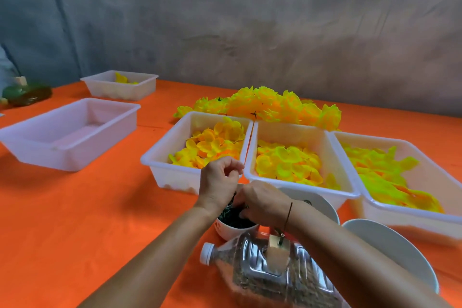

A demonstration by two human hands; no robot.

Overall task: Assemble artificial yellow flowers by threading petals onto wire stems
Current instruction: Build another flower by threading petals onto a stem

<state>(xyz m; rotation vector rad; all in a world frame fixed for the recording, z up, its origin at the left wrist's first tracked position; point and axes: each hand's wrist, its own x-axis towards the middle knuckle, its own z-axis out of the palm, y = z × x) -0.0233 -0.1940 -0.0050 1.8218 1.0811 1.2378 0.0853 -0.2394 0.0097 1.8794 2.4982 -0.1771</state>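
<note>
Three white trays of loose yellow petals stand side by side: the left tray (pixel 160 157), the middle tray (pixel 252 157) and the right tray (pixel 425 147). Behind them lies a heap of finished yellow flowers (pixel 270 105). A small white cup (pixel 230 230) holds dark green pieces. My left hand (pixel 220 182) hovers over the cup with curled fingers pinching something small and dark. My right hand (pixel 262 200) reaches into the cup with its fingertips among the green pieces. A thin wire stem stands in a small block (pixel 277 250) on a plastic bottle.
The plastic bottle (pixel 275 275), lying on its side, holds grainy filling and sits near the front edge. Two white bowls (pixel 400 252) sit at the right. An empty tray (pixel 70 132) and a further tray (pixel 120 85) are at the left on the orange tablecloth (pixel 100 220).
</note>
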